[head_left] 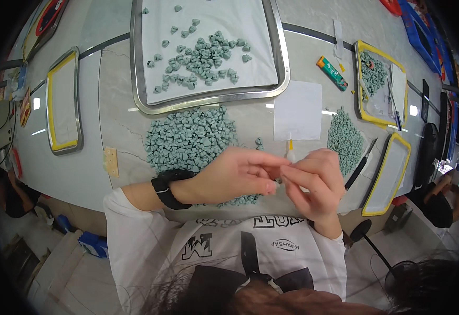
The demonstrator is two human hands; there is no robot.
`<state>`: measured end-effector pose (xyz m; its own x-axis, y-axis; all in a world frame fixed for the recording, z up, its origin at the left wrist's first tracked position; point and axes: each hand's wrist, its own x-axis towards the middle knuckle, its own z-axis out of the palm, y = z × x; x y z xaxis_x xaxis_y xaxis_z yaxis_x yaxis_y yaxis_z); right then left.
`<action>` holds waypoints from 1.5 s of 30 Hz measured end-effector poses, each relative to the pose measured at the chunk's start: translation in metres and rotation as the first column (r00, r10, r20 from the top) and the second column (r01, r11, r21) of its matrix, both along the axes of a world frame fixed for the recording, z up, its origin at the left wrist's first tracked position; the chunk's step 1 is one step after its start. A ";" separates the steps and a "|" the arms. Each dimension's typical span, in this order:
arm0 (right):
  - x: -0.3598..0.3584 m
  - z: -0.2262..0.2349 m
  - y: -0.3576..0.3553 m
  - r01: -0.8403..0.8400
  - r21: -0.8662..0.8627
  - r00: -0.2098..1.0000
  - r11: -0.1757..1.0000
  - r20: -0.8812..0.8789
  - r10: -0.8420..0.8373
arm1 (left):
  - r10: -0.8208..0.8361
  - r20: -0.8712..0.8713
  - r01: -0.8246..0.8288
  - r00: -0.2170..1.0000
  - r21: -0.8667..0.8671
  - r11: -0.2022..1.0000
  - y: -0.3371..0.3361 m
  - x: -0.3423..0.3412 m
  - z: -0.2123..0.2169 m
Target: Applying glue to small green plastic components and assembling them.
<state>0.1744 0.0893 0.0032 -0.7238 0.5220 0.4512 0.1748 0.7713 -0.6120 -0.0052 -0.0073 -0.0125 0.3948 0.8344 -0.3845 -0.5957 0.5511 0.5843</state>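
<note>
My left hand (pixel 235 176), a dark band at its wrist, reaches in from the left with its fingertips bent together. Its tips meet those of my right hand (pixel 316 184), which is closed in a pinch. Whatever lies between the fingertips is too small and covered to make out. Just beyond them is a small white bottle (pixel 291 156) with a yellow-orange nozzle, partly hidden by the fingers. Under and beyond my left hand spreads a heap of small grey-green moulded pieces (pixel 190 136). Right of my right hand is a pile of smaller green pieces (pixel 343 137).
A metal tray (pixel 214 96) lined with white cloth holds scattered green pieces. White paper (pixel 298 110) and a green tube-shaped pack (pixel 332 73) lie right of it. Yellow-edged trays (pixel 77 107) stand at both sides. A black-handled tool (pixel 361 165) lies at right.
</note>
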 end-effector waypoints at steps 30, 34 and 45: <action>-0.011 -0.006 -0.025 -0.096 -0.879 0.988 0.466 -0.140 -0.061 | 0.494 -0.475 -0.107 0.728 0.634 0.766 -0.005 -0.002 0.000; -0.016 -0.010 -0.028 0.051 -0.614 0.986 0.787 -0.094 -0.137 | 0.483 -0.475 -0.124 0.736 0.606 0.786 -0.004 -0.005 -0.003; -0.017 -0.010 -0.017 0.108 -0.267 0.986 0.958 -0.093 -0.137 | 0.446 -0.460 -0.166 0.768 0.530 0.831 -0.002 -0.007 -0.006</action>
